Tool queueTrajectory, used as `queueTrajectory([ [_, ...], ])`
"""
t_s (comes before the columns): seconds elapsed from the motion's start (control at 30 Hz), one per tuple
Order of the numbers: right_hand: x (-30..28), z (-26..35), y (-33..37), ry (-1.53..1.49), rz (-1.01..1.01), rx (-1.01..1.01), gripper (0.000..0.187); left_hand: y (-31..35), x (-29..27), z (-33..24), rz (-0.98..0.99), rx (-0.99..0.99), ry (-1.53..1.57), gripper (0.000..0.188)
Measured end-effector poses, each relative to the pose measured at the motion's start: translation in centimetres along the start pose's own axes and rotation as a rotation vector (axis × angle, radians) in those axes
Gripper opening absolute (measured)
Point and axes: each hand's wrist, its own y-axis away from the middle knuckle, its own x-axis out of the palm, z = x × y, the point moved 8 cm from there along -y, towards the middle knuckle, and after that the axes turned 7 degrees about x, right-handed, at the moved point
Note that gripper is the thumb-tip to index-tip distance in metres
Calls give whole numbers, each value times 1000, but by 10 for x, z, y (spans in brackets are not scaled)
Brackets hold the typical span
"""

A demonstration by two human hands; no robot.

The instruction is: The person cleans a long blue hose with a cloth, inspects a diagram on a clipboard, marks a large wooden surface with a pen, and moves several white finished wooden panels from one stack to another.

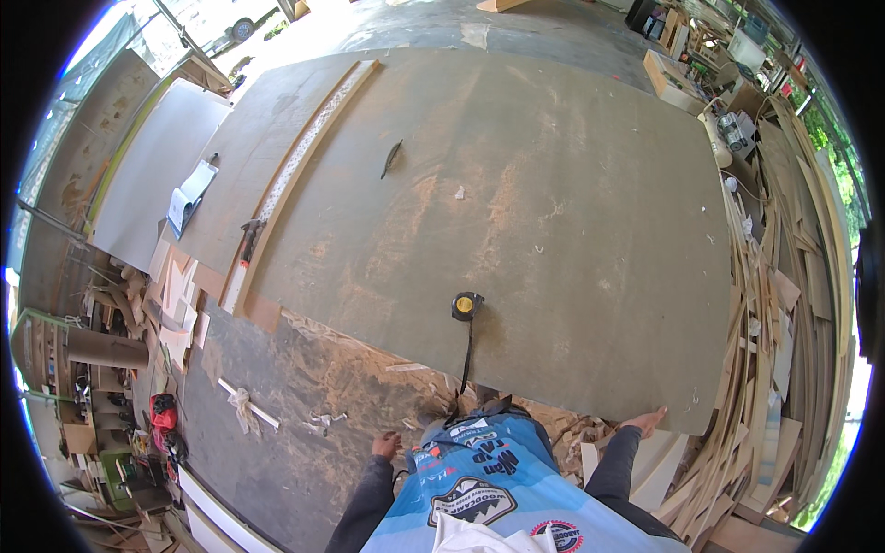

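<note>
A large grey-brown panel [590,230], dusted with sawdust, lies flat in front of me. My right hand [647,421] is at its near right edge, fingers stretched out and touching the edge. My left hand [387,445] hangs low beside my body, over the floor, with its fingers loosely apart and nothing seen in them. Close to the panel's near edge is a black and yellow tape measure [467,306]; a dark strap [467,359] runs from it toward my waist. A small dark curved piece [393,158] rests farther off on the panel.
A long wooden straightedge [304,161] crosses the panel's left side, with a red-handled saw-like tool [247,249] on it. A clipboard [190,195] lies farther left. Stacked wood strips [784,304] crowd the right side. Scraps and a white bar [249,405] lie on the dusty floor.
</note>
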Motion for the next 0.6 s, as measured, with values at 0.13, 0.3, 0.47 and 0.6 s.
queueTrajectory([
  [0.13, -4, 0, -9, 65, -31, -26, 92, -4, 13, -28, 9, 41, -15, 41],
  [0.3, -3, -3, -8, 69, -48, -4, 94, -7, 27, -37, 31, 99, 23, 41],
  [0.47, -4, -2, -6, 88, -57, 4, 94, -11, 33, -25, 45, 90, -43, 41],
  [0.6, -5, 5, 11, 164, -61, 15, 94, -20, 30, 1, 65, 97, -17, 40],
])
